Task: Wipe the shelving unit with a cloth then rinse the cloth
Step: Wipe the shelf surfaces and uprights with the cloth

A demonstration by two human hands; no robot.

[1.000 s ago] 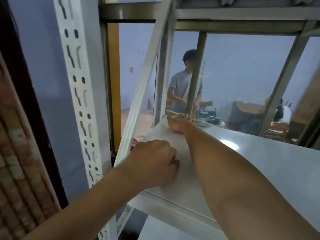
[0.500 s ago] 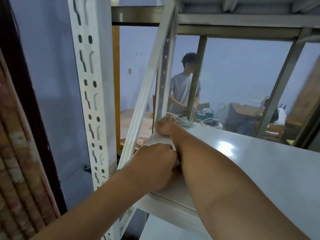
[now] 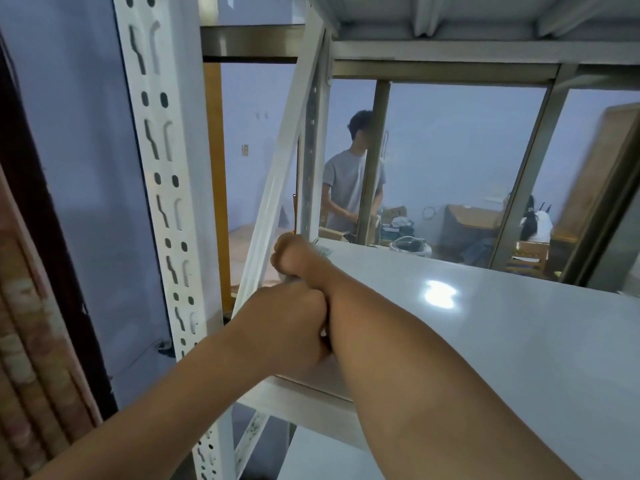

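Note:
The white metal shelving unit fills the view, with a glossy shelf board (image 3: 485, 334) at chest height. My right hand (image 3: 294, 259) is stretched to the shelf's far left corner, closed on a pale cloth (image 3: 323, 251) of which only a small bit shows past the knuckles. My left hand (image 3: 291, 323) is a closed fist resting on the shelf's near left edge, pressed against my right forearm. Whether the left hand holds anything is hidden.
A perforated white upright (image 3: 162, 202) stands at the left, with a diagonal white brace (image 3: 277, 188) behind it. The shelf above (image 3: 450, 22) hangs close overhead. Beyond a glass partition a person (image 3: 349, 181) stands among boxes and tables. A brick wall (image 3: 31, 341) is at far left.
My right hand has slid left along the shelf's back edge to the corner and closed into a fist. The view has shifted closer and to the right.

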